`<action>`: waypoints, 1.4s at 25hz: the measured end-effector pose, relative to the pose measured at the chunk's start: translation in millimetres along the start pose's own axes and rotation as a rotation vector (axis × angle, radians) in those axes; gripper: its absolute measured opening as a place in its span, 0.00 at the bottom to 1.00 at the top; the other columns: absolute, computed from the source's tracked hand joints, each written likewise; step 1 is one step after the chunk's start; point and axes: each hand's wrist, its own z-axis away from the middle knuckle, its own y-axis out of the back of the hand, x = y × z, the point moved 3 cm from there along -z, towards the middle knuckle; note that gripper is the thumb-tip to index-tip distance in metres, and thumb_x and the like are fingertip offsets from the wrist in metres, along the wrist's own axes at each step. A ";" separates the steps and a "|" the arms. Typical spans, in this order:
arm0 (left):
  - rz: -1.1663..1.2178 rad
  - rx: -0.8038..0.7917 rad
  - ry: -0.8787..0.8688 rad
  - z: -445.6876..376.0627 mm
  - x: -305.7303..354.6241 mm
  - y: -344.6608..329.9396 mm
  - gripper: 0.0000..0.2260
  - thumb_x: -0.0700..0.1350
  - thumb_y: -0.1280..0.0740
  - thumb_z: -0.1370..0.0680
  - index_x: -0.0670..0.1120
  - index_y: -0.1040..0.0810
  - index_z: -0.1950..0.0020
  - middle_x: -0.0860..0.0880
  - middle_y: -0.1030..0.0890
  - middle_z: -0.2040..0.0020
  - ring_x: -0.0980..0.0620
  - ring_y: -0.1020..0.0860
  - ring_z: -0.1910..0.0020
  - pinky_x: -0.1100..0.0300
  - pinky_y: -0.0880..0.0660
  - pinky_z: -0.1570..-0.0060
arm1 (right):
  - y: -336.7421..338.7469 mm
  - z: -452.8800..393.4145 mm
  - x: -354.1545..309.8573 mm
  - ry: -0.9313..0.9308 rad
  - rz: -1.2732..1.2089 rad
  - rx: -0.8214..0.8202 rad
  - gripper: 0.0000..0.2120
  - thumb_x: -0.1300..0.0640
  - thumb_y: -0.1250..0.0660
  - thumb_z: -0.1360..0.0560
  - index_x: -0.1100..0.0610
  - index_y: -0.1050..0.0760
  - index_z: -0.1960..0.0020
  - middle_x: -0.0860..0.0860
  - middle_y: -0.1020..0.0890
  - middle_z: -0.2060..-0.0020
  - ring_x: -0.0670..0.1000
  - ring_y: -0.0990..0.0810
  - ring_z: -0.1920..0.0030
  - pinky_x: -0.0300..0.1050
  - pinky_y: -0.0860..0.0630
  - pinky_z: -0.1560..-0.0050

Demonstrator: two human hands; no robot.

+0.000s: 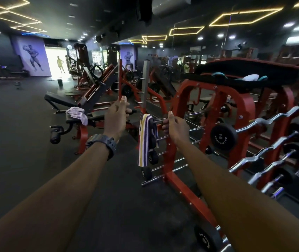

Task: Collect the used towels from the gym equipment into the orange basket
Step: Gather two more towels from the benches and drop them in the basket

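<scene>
A white, purple and yellow striped towel (146, 140) hangs over a chrome peg of the red barbell rack (181, 99). My right hand (176, 127) is just to its right, fingers loosely curled beside the peg, with nothing in them. My left hand (116, 118), a black watch on its wrist, hovers left of the towel with the thumb up and holds nothing. A crumpled pale towel (77, 114) lies on the end of a black bench (61, 100) further left. Something white (251, 77) rests on the black pad on top of the rack. No orange basket is in view.
Curl bars with black plates (223, 136) fill the rack to my right. Red and black machines (97, 77) stand behind the bench. Dark rubber floor (17, 142) spreads out on the left. A person stands far off in the bright doorway (60, 62).
</scene>
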 end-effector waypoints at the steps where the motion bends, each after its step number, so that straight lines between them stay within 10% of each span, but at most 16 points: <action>1: -0.006 -0.013 0.003 -14.9 -5.5 0.2 0.21 0.60 0.43 0.17 0.45 0.20 0.48 0.45 0.16 0.51 0.48 0.20 0.52 0.43 0.23 0.43 | -11.2 -11.0 1.0 0.000 0.006 0.012 0.22 0.42 0.42 0.17 0.51 0.20 0.62 0.47 0.17 0.72 0.44 0.19 0.70 0.45 0.19 0.60; 14: -0.068 -0.112 0.016 -231.0 -144.4 -76.8 0.15 0.61 0.45 0.17 0.54 0.23 0.50 0.49 0.18 0.44 0.47 0.20 0.44 0.41 0.25 0.37 | -146.2 -258.9 79.4 -0.035 -0.013 0.006 0.23 0.40 0.42 0.18 0.54 0.19 0.60 0.51 0.15 0.68 0.53 0.15 0.62 0.64 0.20 0.45; 35: -0.005 -0.345 0.194 -582.9 -420.0 -222.8 0.16 0.57 0.44 0.16 0.47 0.23 0.47 0.47 0.20 0.51 0.51 0.23 0.53 0.54 0.26 0.48 | -334.9 -597.5 273.7 -0.150 0.427 0.034 0.21 0.41 0.44 0.18 0.52 0.20 0.59 0.50 0.15 0.63 0.51 0.16 0.59 0.57 0.19 0.49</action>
